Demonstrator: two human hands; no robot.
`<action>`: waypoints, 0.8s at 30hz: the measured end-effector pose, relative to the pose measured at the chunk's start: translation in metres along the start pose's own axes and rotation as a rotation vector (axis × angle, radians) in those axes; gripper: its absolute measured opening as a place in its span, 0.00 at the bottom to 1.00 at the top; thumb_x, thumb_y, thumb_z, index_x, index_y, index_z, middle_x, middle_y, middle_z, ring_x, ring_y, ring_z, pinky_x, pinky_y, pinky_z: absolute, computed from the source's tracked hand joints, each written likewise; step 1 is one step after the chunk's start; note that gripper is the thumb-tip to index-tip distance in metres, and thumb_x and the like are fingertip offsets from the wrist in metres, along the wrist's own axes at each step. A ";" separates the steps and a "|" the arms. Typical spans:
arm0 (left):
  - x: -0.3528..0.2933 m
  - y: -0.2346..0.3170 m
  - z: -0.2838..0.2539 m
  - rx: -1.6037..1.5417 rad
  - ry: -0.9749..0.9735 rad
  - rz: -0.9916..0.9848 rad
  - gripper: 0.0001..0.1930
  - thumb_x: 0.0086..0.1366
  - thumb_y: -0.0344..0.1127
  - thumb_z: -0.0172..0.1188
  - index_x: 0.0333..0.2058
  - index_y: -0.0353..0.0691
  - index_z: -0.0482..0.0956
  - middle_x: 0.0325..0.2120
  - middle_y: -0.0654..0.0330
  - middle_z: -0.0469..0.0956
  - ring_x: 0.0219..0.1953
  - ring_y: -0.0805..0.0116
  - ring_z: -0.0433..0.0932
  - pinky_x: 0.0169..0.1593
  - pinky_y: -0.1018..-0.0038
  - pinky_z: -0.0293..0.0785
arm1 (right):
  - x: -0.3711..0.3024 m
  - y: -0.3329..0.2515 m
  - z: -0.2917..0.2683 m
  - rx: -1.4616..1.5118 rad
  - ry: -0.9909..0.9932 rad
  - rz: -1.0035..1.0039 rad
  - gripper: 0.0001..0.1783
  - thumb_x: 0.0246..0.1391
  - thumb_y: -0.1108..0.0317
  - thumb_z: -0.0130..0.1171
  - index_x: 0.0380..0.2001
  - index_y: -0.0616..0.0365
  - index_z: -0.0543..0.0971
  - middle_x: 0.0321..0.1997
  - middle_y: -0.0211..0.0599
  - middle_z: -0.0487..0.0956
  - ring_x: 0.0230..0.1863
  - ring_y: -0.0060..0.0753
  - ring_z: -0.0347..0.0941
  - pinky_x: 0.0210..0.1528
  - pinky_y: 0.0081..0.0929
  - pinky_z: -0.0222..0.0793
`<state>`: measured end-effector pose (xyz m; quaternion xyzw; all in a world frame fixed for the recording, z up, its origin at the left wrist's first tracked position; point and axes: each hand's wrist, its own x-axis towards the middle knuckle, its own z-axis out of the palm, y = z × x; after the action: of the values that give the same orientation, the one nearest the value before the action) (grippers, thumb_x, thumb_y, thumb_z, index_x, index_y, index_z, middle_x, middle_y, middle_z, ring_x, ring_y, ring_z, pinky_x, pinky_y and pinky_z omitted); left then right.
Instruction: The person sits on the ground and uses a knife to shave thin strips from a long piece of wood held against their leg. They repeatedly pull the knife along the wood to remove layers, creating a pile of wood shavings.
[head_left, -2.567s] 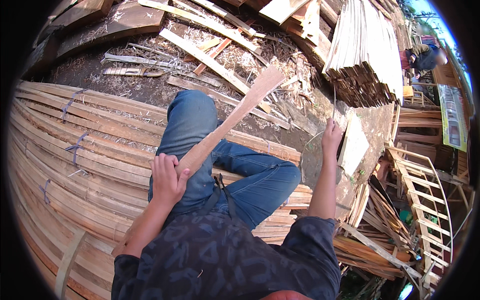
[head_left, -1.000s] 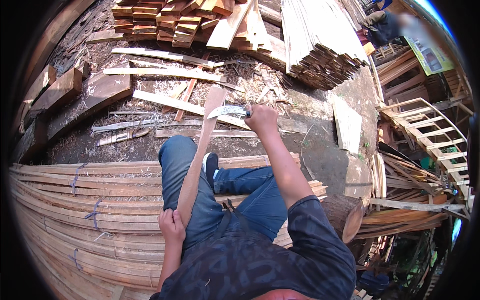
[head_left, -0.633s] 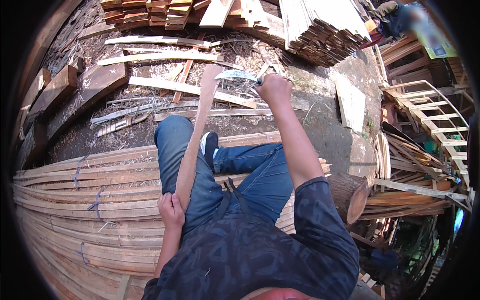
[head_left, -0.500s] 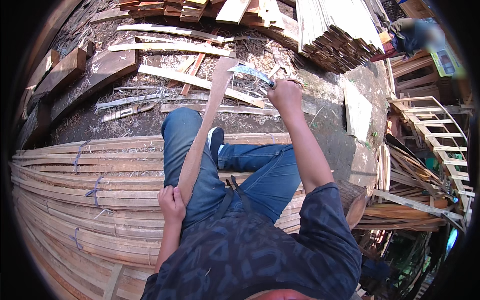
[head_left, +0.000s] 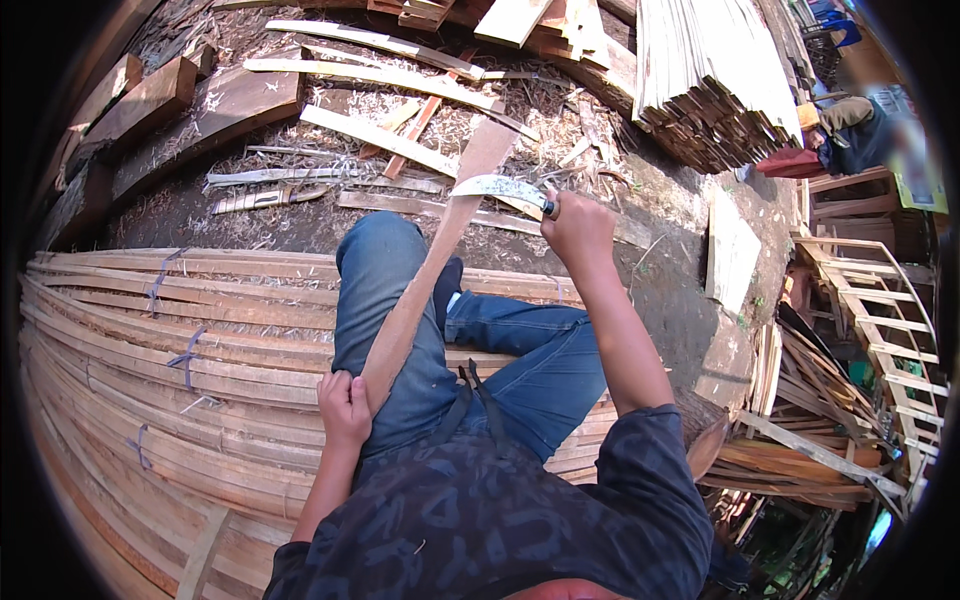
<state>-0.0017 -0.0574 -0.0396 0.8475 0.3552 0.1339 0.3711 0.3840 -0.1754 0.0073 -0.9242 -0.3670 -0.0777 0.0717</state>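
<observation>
A long, narrow, rough-faced wooden board (head_left: 415, 300) slants across my left thigh, its far end above the shavings. At its near end my left hand (head_left: 345, 405) is closed round the board's edge, thumb on top. My right hand (head_left: 582, 230) grips the dark handle of a curved knife (head_left: 498, 187), like a sickle. The pale blade lies across the board near its far end, its tip by the left edge. How deep the edge bites, I cannot tell.
Bundled wooden strips (head_left: 190, 350) lie under and left of my legs. Loose slats (head_left: 380, 145) and shavings cover the ground ahead. Thick beams (head_left: 210, 130) lie at far left. A stack of thin boards (head_left: 710, 90), a wooden ladder (head_left: 895, 325) and another person (head_left: 850, 140) are at right.
The knife blade has moved nearer along the board and now lies across its face. The view has shifted slightly. My left hand keeps its hold on the near end.
</observation>
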 end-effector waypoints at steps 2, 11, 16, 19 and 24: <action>-0.002 -0.002 -0.003 -0.010 -0.012 0.000 0.17 0.66 0.38 0.49 0.19 0.35 0.64 0.19 0.50 0.63 0.27 0.50 0.63 0.35 0.60 0.58 | -0.003 -0.001 0.001 0.005 0.016 -0.123 0.12 0.50 0.61 0.58 0.18 0.53 0.77 0.17 0.39 0.78 0.20 0.44 0.77 0.25 0.39 0.72; -0.001 0.001 -0.002 -0.005 0.000 0.012 0.18 0.67 0.36 0.46 0.20 0.31 0.61 0.19 0.46 0.60 0.26 0.47 0.61 0.32 0.59 0.57 | 0.018 0.047 0.005 -0.027 0.032 0.157 0.13 0.52 0.59 0.58 0.21 0.55 0.81 0.20 0.42 0.80 0.23 0.46 0.78 0.28 0.41 0.74; 0.000 0.000 -0.001 -0.012 -0.028 0.000 0.17 0.65 0.37 0.48 0.19 0.35 0.63 0.19 0.50 0.62 0.26 0.50 0.63 0.34 0.60 0.58 | 0.030 0.022 0.004 -0.026 0.054 0.032 0.13 0.51 0.60 0.59 0.18 0.54 0.78 0.18 0.40 0.79 0.21 0.45 0.78 0.26 0.40 0.73; 0.001 0.001 0.001 -0.014 -0.006 -0.034 0.17 0.65 0.37 0.48 0.19 0.35 0.63 0.18 0.50 0.62 0.26 0.50 0.63 0.34 0.61 0.58 | 0.043 0.021 0.014 0.004 0.091 0.005 0.11 0.48 0.62 0.60 0.18 0.54 0.79 0.19 0.42 0.79 0.22 0.44 0.78 0.26 0.39 0.73; 0.002 0.003 -0.002 0.003 -0.001 -0.012 0.17 0.65 0.37 0.48 0.19 0.34 0.63 0.19 0.50 0.62 0.26 0.50 0.63 0.34 0.61 0.58 | 0.033 0.013 0.018 0.055 0.021 0.114 0.10 0.47 0.62 0.60 0.19 0.55 0.79 0.19 0.44 0.78 0.23 0.47 0.77 0.28 0.42 0.72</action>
<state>0.0002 -0.0562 -0.0364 0.8459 0.3602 0.1305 0.3711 0.4189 -0.1594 -0.0047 -0.9404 -0.3151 -0.0729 0.1054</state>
